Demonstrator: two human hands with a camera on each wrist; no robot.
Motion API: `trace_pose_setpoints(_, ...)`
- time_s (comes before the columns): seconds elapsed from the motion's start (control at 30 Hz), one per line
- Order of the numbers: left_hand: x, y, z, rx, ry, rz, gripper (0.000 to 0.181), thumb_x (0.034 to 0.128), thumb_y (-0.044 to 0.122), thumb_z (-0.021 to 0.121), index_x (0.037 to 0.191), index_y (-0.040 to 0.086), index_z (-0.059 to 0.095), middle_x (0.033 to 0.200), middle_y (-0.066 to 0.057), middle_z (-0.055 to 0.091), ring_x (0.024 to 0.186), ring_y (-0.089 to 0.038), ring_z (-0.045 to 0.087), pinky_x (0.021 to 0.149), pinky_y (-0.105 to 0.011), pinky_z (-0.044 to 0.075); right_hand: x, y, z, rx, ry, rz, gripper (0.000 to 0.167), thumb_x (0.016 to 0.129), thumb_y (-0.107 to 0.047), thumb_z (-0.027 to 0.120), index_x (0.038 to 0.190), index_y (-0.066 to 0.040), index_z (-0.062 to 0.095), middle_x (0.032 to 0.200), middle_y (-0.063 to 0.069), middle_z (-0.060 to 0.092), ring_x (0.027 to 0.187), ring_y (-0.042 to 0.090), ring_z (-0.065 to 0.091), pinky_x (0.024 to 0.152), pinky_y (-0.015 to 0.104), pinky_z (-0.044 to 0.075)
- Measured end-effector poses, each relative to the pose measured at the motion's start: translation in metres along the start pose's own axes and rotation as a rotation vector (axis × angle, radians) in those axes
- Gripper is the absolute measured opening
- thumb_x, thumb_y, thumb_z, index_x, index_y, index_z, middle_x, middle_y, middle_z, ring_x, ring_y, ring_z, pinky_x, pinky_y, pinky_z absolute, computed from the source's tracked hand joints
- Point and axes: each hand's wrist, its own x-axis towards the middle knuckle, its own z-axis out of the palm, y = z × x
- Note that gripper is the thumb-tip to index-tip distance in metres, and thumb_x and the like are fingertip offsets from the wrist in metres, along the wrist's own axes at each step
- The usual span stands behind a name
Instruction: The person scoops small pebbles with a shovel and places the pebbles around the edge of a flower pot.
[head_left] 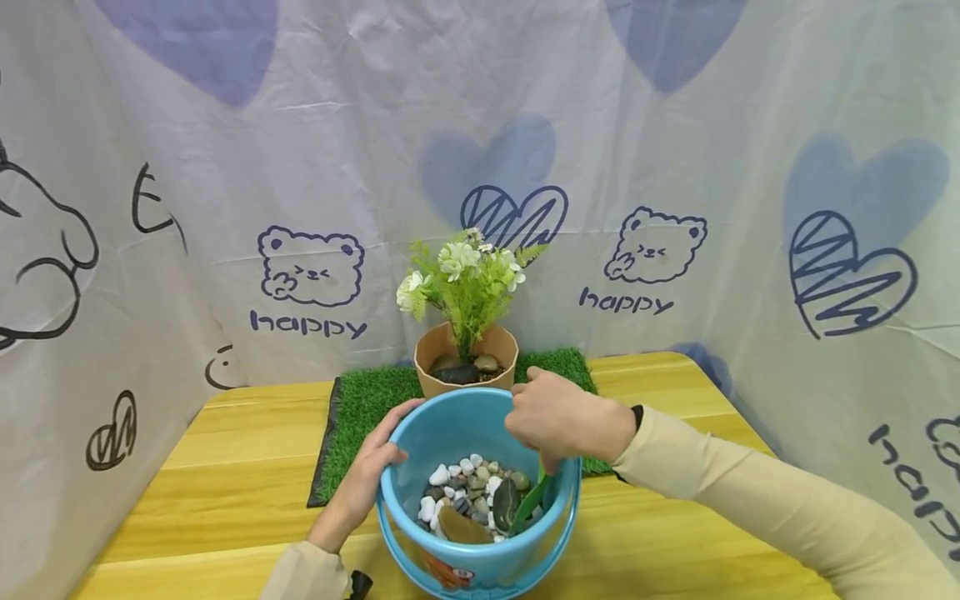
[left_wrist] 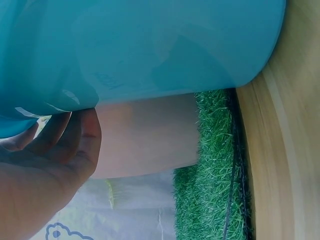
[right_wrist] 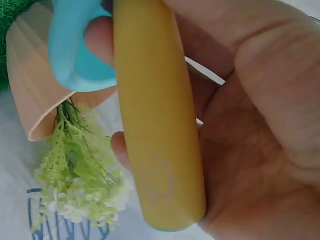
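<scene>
A light-blue plastic bucket (head_left: 480,429) stands at the table's front, holding white, grey and brown pebbles (head_left: 472,483). My left hand (head_left: 367,467) grips its left side, thumb over the rim and fingers against the outer wall (left_wrist: 175,45). Over the right rim, my right hand (head_left: 562,417) holds a small garden trowel. Its yellow handle (right_wrist: 157,115) lies in the palm in the right wrist view. The trowel's green blade (head_left: 531,504) points down into the bucket beside a large dark stone (head_left: 506,504). A larger brown stone (head_left: 462,525) lies at the near side; the blade's tip is hidden.
Just behind the bucket, a tan flower pot (head_left: 431,358) holds white flowers (head_left: 461,262), with larger stones at their base. It stands on a green turf mat (head_left: 360,417). The wooden table (head_left: 255,450) has a printed cloth backdrop (head_left: 360,150) behind it.
</scene>
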Motion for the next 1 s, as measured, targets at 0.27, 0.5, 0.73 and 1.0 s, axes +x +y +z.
trace_pose_setpoints(0.27, 0.001, -0.001, 0.0, -0.003, -0.018, 0.003, 0.067, 0.0844, 0.007, 0.036, 0.15, 0.021, 0.035, 0.149, -0.017, 0.039, 0.127, -0.044, 0.048, 0.092, -0.048, 0.05, 0.003, 0.004, 0.015, 0.078, 0.091, 0.01, 0.055, 0.066, -0.03, 0.083, 0.048, -0.026, 0.031, 0.052, -0.01, 0.027, 0.066, 0.011, 0.036, 0.067, 0.028, 0.022)
trace_pose_setpoints(0.5, 0.0, 0.0, 0.001, -0.001, -0.019, 0.002, 0.067, 0.0842, 0.008, 0.037, 0.151, 0.016, 0.034, 0.15, -0.017, 0.039, 0.128, -0.044, 0.047, 0.092, -0.047, 0.05, 0.0, 0.006, 0.023, 0.121, 0.179, 0.018, 0.037, 0.067, -0.045, 0.083, 0.05, -0.03, 0.055, 0.055, -0.016, 0.05, 0.065, 0.01, 0.037, 0.065, 0.027, 0.025)
trace_pose_setpoints(0.73, 0.001, 0.0, -0.001, 0.007, -0.018, 0.01, 0.067, 0.0848, 0.008, 0.037, 0.151, 0.018, 0.035, 0.15, -0.017, 0.038, 0.128, -0.044, 0.047, 0.094, -0.049, 0.049, -0.002, 0.009, 0.033, 0.143, 0.301, 0.03, 0.03, 0.068, -0.05, 0.08, 0.056, -0.029, 0.062, 0.063, -0.014, 0.061, 0.062, 0.01, 0.037, 0.061, 0.027, 0.024)
trace_pose_setpoints(1.0, 0.001, 0.0, -0.001, 0.0, -0.015, 0.009, 0.068, 0.0844, 0.007, 0.037, 0.151, 0.017, 0.034, 0.15, -0.017, 0.039, 0.128, -0.044, 0.047, 0.093, -0.049, 0.049, -0.003, 0.013, 0.026, 0.259, 0.236, -0.011, 0.043, 0.068, -0.042, 0.084, 0.045, -0.027, 0.05, 0.048, -0.017, 0.033, 0.05, 0.003, 0.033, 0.051, 0.021, 0.026)
